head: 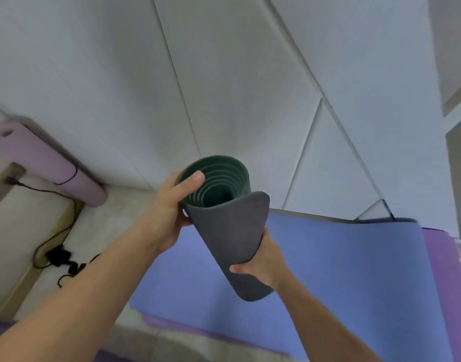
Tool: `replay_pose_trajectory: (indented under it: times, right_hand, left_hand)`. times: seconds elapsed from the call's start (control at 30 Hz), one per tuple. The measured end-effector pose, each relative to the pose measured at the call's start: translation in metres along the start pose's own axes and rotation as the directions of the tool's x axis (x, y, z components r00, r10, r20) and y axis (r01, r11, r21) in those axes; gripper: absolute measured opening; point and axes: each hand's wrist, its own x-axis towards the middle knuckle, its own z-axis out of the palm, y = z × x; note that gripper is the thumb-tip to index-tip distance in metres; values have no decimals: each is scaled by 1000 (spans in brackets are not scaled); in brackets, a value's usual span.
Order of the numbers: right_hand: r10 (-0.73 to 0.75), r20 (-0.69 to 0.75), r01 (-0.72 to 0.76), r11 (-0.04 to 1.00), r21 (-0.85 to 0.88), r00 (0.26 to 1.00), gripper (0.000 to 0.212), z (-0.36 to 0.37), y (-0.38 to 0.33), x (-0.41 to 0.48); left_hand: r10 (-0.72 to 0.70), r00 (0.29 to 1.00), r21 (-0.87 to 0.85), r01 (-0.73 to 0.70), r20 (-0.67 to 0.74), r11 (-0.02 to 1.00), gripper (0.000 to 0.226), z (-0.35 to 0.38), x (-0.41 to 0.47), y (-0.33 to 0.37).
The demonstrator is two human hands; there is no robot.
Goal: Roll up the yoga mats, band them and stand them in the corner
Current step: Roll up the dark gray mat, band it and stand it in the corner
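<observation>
- The rolled dark grey foam yoga mat with a green inner face (224,231) sits at frame centre, held up in the air, its spiral end towards the camera.
- The left hand (169,212) grips the top rim with the thumb hooked inside; the right hand (260,262) clamps the lower body.
- It looks light, soft and springy. The outer flap stands loose, so pinch over that seam for banding.
- A banded pink rolled mat (51,163) leans at the left of the frame.

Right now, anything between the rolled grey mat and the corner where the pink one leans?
Nothing visible blocks it. The grey mat, gripped by the left hand and right hand, is held up above the floor; a black cable lies near the pink mat.
</observation>
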Motion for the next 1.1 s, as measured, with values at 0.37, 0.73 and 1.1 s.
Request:
replay_pose_trajectory:
  times: [0.37,0.73,1.1]
  right_hand:
    - [-35,74,43,993,-112,997,100,106,120,101]
    - [265,295,-392,495,776,918,47,58,9,11]
    - [353,32,-317,791,524,935,99,68,-28,26]
  left_hand:
    - [-117,930,-103,86,-348,991,48,-17,57,-164]
    - [-3,892,233,122,-452,965,51,2,29,-170]
    - [-129,906,86,178,-404,980,52,2,26,-181]
